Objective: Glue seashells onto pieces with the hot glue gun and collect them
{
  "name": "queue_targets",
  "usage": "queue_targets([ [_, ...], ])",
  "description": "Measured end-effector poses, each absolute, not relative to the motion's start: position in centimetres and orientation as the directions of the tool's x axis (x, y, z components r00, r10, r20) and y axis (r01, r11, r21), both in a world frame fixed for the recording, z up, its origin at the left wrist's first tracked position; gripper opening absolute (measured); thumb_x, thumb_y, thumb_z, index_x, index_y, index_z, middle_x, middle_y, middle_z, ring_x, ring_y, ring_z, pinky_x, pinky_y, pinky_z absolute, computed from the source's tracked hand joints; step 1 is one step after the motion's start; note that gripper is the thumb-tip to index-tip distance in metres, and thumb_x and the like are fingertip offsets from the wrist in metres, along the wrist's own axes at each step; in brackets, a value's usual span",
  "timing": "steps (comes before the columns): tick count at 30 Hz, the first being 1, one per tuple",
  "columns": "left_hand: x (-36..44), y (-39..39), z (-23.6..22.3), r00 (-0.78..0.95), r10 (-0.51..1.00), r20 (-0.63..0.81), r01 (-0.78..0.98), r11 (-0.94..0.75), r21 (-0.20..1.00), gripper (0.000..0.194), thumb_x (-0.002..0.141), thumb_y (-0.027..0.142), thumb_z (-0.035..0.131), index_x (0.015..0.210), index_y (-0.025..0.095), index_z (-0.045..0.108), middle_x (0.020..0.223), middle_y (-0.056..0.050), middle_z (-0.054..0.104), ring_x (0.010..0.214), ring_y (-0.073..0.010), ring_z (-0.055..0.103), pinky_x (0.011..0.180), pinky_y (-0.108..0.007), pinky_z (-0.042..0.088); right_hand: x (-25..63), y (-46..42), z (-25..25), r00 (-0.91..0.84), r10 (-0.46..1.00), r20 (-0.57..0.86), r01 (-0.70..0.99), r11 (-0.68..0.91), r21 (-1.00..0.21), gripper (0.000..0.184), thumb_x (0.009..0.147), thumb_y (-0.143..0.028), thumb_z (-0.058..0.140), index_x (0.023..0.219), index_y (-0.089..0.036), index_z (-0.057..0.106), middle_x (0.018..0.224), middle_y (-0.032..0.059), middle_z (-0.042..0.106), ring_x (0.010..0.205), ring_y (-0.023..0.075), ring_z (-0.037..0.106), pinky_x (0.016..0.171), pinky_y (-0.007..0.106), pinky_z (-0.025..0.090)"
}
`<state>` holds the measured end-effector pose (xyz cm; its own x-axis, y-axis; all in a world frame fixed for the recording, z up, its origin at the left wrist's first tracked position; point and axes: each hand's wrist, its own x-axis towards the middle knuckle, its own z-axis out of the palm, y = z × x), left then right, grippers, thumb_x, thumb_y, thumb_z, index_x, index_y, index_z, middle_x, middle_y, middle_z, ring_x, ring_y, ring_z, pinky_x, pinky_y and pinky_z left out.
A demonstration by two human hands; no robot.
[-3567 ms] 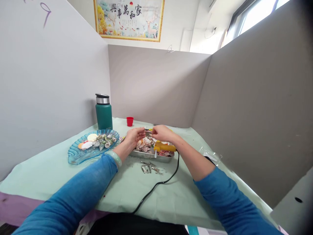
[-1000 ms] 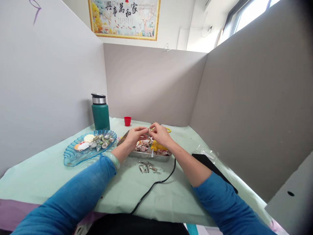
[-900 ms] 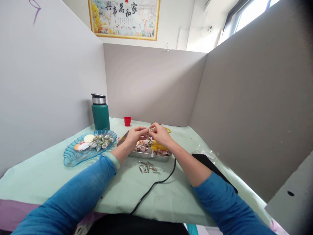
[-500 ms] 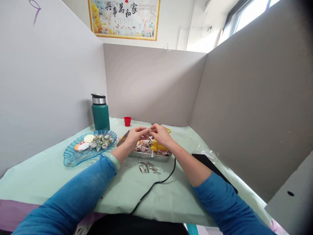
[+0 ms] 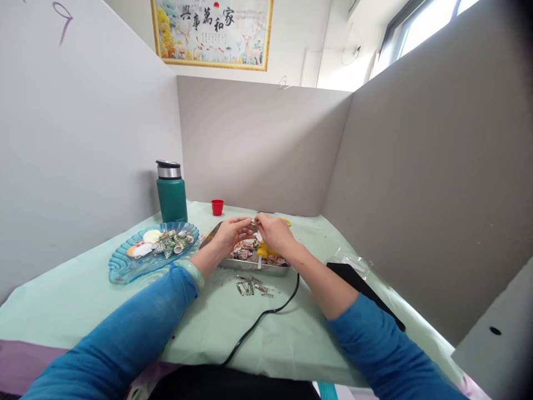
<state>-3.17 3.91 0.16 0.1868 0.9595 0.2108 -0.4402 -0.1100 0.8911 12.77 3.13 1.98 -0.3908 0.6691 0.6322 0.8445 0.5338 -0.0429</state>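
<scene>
My left hand (image 5: pixel 233 230) and my right hand (image 5: pixel 272 229) meet fingertip to fingertip above a metal tray (image 5: pixel 266 271). Both are closed in a pinch on a small pale piece (image 5: pixel 253 222), too small and too covered by fingers to name. Under my right hand a yellow glue gun (image 5: pixel 270 251) rests on the tray, its clear nozzle pointing toward me. Patterned fabric-like pieces (image 5: pixel 245 248) fill the tray around it. In front of the tray several small metal pin backs (image 5: pixel 252 286) lie loose in a heap on the green cloth (image 5: pixel 200 328).
A blue scalloped plate (image 5: pixel 120 266) with rolled patterned pieces and round discs stands at left. Behind it is a green bottle (image 5: pixel 172 197), with a red cup (image 5: pixel 217 208) at the back. A black cable (image 5: pixel 266 314) crosses the cloth. At right lie a black flat object (image 5: pixel 366 294) and clear plastic (image 5: pixel 353 262).
My hands, apart 3.6 seconds ago, have come together on the small piece. Since half a second ago my right hand has turned slightly at the wrist. The view has shifted a little.
</scene>
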Motion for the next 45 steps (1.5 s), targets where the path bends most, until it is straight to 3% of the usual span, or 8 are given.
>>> queue_targets([
  [4, -3.14, 3.72, 0.32, 0.199, 0.957, 0.208, -0.441, -0.102, 0.892, 0.019, 0.065, 0.018, 0.075, 0.080, 0.010, 0.065, 0.074, -0.006, 0.068, 0.056, -0.0117, 0.062, 0.060, -0.026, 0.052, 12.76, 3.33, 1.90, -0.444, 0.629, 0.638, 0.836, 0.547, 0.042, 0.019, 0.091, -0.024, 0.044, 0.096, -0.019, 0.062, 0.087, 0.0086, 0.068, 0.075, 0.0191, 0.059, 0.063, 0.026, 0.034],
  [8, -3.15, 3.72, 0.32, 0.179, 0.963, 0.200, -0.464, -0.096, 0.881, 0.019, 0.064, 0.015, 0.076, 0.078, 0.010, 0.064, 0.072, -0.006, 0.067, 0.059, -0.0128, 0.063, 0.062, -0.026, 0.053, 12.91, 3.52, 1.90, -0.463, 0.599, 0.654, 0.783, 0.622, -0.015, 0.020, 0.091, -0.022, 0.045, 0.099, -0.020, 0.063, 0.092, 0.0069, 0.067, 0.080, 0.0176, 0.059, 0.067, 0.025, 0.036],
  [14, -3.28, 4.01, 0.03, 0.173, 0.961, 0.217, -0.476, -0.111, 0.872, 0.025, 0.063, 0.016, 0.078, 0.083, 0.011, 0.064, 0.073, -0.005, 0.068, 0.062, -0.0134, 0.065, 0.064, -0.026, 0.053, 12.92, 3.56, 2.20, -0.423, 0.634, 0.648, 0.694, 0.686, -0.218, 0.022, 0.088, -0.018, 0.047, 0.102, -0.020, 0.064, 0.089, 0.0043, 0.069, 0.079, 0.0150, 0.061, 0.072, 0.024, 0.040],
  [19, -3.29, 4.00, 0.01, 0.153, 0.957, 0.248, -0.465, -0.152, 0.872, 0.025, 0.063, 0.018, 0.078, 0.082, 0.012, 0.064, 0.075, -0.005, 0.068, 0.063, -0.0132, 0.065, 0.066, -0.026, 0.053, 12.78, 3.53, 2.39, -0.303, 0.738, 0.603, 0.622, 0.632, -0.461, 0.030, 0.082, -0.015, 0.052, 0.111, -0.017, 0.056, 0.078, 0.0012, 0.069, 0.069, 0.0131, 0.063, 0.069, 0.024, 0.044],
  [23, -3.26, 3.88, 0.10, 0.144, 0.961, 0.236, -0.439, -0.152, 0.886, 0.027, 0.062, 0.018, 0.079, 0.083, 0.012, 0.063, 0.075, -0.006, 0.069, 0.066, -0.0145, 0.066, 0.065, -0.027, 0.053, 12.71, 3.74, 2.27, -0.273, 0.788, 0.552, 0.588, 0.590, -0.553, 0.030, 0.079, -0.013, 0.054, 0.109, -0.017, 0.055, 0.073, -0.0006, 0.068, 0.066, 0.0124, 0.064, 0.070, 0.024, 0.046],
  [33, -3.04, 4.00, -0.16, 0.095, 0.960, 0.264, -0.366, -0.213, 0.906, 0.036, 0.058, 0.023, 0.082, 0.087, 0.012, 0.064, 0.075, -0.005, 0.068, 0.065, -0.0148, 0.066, 0.061, -0.027, 0.052, 12.52, 3.95, 1.74, -0.258, 0.759, 0.598, 0.658, 0.591, -0.467, 0.019, 0.080, -0.019, 0.055, 0.098, -0.017, 0.061, 0.076, 0.0021, 0.069, 0.067, 0.0138, 0.063, 0.066, 0.024, 0.044],
  [45, -2.48, 3.44, 0.17, 0.082, 0.956, 0.281, -0.286, -0.248, 0.926, 0.035, 0.051, 0.027, 0.084, 0.075, 0.011, 0.065, 0.069, -0.004, 0.067, 0.059, -0.0124, 0.062, 0.062, -0.026, 0.051, 12.45, 3.74, 1.78, -0.267, 0.774, 0.574, 0.685, 0.572, -0.451, 0.013, 0.080, -0.015, 0.055, 0.091, -0.017, 0.060, 0.074, 0.0023, 0.069, 0.068, 0.0143, 0.063, 0.063, 0.023, 0.042],
])
